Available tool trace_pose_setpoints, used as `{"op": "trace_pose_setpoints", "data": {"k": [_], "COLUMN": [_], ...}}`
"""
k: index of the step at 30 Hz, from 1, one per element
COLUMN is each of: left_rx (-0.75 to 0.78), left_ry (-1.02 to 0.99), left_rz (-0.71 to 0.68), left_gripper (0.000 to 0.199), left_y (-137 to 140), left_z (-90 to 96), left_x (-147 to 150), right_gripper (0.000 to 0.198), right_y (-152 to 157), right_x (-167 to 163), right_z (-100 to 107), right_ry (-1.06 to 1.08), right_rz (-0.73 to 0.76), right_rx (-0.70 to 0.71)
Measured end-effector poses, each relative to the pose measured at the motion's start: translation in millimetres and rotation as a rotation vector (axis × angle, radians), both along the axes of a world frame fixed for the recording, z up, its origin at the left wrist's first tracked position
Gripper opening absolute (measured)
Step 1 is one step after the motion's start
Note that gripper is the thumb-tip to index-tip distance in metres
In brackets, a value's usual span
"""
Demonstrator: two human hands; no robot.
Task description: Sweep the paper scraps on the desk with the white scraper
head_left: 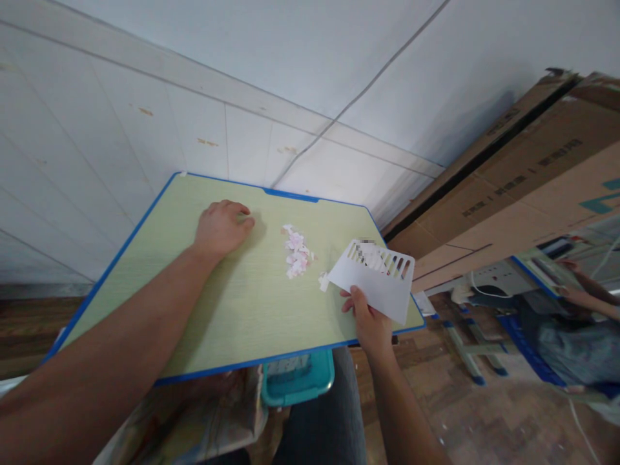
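My right hand (pixel 367 320) grips a flat white slotted sheet (pixel 375 289) by its near edge, thumb on top. A row of slanted slots runs along the sheet's far part, and a blurred patch covers a bit of it. Just left of the sheet lies a small pale scrap (pixel 323 281). In the middle of the table (pixel 227 326) is a loose heap of pinkish-white scraps (pixel 296 254). To the left of that heap, my left hand (pixel 223 226) rests on the tabletop with fingers loosely curled. Its thumb and forefinger are apart, with no object visible between them.
A turquoise basket (pixel 298 387) sits below the table's near edge, above my leg. Large cardboard boxes (pixel 523 174) lean at the right. A white wall (pixel 169 123) with a cable (pixel 368 87) stands behind. Far right, another person's arm (pixel 588 294) is at another table.
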State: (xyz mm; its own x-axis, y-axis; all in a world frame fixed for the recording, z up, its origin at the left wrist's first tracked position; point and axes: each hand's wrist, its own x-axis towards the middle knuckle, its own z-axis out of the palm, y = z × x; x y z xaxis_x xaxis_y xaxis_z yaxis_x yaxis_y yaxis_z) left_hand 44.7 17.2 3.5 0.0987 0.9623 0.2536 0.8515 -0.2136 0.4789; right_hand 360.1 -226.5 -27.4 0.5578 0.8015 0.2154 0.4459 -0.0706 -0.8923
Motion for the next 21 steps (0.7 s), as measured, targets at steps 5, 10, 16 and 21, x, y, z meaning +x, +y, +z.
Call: {"op": "trace_pose_setpoints", "data": {"k": [5, 10, 16, 21], "left_rx": [-0.001, 0.01, 0.025, 0.024], "left_ry": [-0.049, -0.038, -0.04, -0.048], "left_rz": [0.011, 0.0, -0.004, -0.005], "left_gripper": [0.043, 0.044, 0.044, 0.04], "left_y": [-1.7, -0.4, 1.1, 3.7], "left_z": [1.7, -0.2, -3.5, -5.2], "left_x": [0.0, -0.7, -0.7, -3.0], "right_gripper": [0.067, 0.064, 0.054, 0.049], "right_y": [7.7, 13.7, 17.9, 19.6], "right_x": [-9.7, -16.5, -25.2, -29.5], "right_z": [7.8, 8.0, 10.3, 15.8], "right_ry": [0.023, 0.021, 0.07, 0.099], "right_rz": [0.019, 0.036, 0.131, 0.106], "right_rx": [0.002, 0.004, -0.013, 0.002]}}
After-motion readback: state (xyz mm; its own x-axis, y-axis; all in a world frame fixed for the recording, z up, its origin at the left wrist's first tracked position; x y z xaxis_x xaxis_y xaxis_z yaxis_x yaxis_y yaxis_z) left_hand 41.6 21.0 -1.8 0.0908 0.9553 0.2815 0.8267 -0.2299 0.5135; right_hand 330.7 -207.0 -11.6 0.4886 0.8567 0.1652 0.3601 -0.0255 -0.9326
